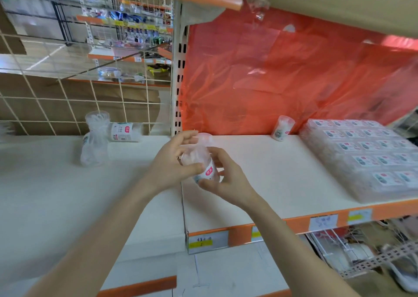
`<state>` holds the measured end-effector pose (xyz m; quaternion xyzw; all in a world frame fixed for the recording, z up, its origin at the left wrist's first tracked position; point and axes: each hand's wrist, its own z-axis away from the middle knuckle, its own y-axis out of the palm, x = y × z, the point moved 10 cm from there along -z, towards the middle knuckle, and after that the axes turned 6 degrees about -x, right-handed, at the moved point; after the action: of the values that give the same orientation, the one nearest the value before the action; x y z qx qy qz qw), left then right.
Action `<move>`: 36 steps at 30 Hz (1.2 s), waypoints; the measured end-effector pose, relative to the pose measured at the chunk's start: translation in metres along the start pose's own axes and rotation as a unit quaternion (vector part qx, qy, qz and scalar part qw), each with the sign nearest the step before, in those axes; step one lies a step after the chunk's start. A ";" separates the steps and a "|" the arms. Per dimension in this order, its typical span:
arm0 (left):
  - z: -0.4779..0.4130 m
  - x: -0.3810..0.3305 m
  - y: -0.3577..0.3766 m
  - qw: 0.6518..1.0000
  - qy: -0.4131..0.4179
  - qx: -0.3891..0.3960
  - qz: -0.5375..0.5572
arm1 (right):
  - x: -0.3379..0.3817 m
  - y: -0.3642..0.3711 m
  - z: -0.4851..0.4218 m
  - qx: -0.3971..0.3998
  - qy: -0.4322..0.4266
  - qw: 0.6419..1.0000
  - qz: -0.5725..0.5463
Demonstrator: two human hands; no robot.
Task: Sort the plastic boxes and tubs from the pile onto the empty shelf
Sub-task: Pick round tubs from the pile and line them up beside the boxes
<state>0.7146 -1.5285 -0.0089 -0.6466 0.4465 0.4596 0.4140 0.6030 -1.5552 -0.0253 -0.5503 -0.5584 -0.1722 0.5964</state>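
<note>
Holding a clear tub [202,161] between them, both hands hover just above the white shelf [260,172], close to the seam where its two sections meet. The left hand [172,163] takes the tub's upper part from the left, with the thumb laid across the front and the fingers spread loosely behind the lid end, so its grip is on the tub. The right hand [228,181] takes the lower end from the right, with the thumb under the base and the fingers curled round the far side, so its grip is also closed on the tub. The tub is tilted, lid end away from the person, and a pink label faces the camera. Its pale contents are too blurred to tell.

On the left section a tall clear container [96,138] stands upright, and just behind it a labelled tub [125,132] lies on its side. At the back of the right section a small tub [282,128] leans against the red plastic sheet [271,75]. Just beside it, a stack of flat boxes [366,158] with rows of labels fills the shelf's right end. A wire grid [67,97] backs the left section. Paper price tags [208,240] sit on the shelf's orange front edge.
</note>
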 end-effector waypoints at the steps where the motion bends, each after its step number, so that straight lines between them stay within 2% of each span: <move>1: 0.000 0.000 0.008 1.000 0.010 0.013 -0.015 | -0.001 -0.002 0.001 0.006 -0.005 1.000 0.005; 5: -0.004 0.006 0.029 0.999 0.033 0.023 -0.032 | -0.022 -0.015 0.002 -0.004 0.019 0.999 0.051; 7: -0.009 0.019 0.025 0.999 0.020 -0.025 -0.035 | -0.037 -0.023 0.004 -0.012 0.040 0.997 0.071; 10: -0.013 0.044 0.013 0.985 0.002 -0.125 -0.117 | -0.060 -0.039 0.006 -0.034 0.068 0.994 0.074; 13: -0.021 0.067 0.015 0.975 -0.015 -0.158 -0.157 | -0.084 -0.059 0.005 -0.065 0.101 0.991 0.053; 17: -0.037 0.079 0.031 0.973 -0.012 -0.162 -0.162 | -0.105 -0.086 0.002 -0.083 0.117 0.988 0.047; 23: -0.055 0.077 0.049 0.948 -0.009 -0.191 -0.256 | -0.133 -0.125 -0.006 -0.097 0.125 0.986 0.050; 29: -0.058 0.080 0.096 0.957 -0.023 -0.188 -0.220 | -0.159 -0.170 -0.012 -0.145 0.120 0.980 0.058; 36: -0.060 0.074 0.159 0.955 -0.038 -0.189 -0.225 | -0.185 -0.209 -0.022 -0.169 0.115 0.978 0.046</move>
<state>0.5886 -1.6409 -0.0864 -0.7788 0.1786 0.4544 0.3939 0.3835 -1.7189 -0.0815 -0.6449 -0.4226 -0.2985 0.5625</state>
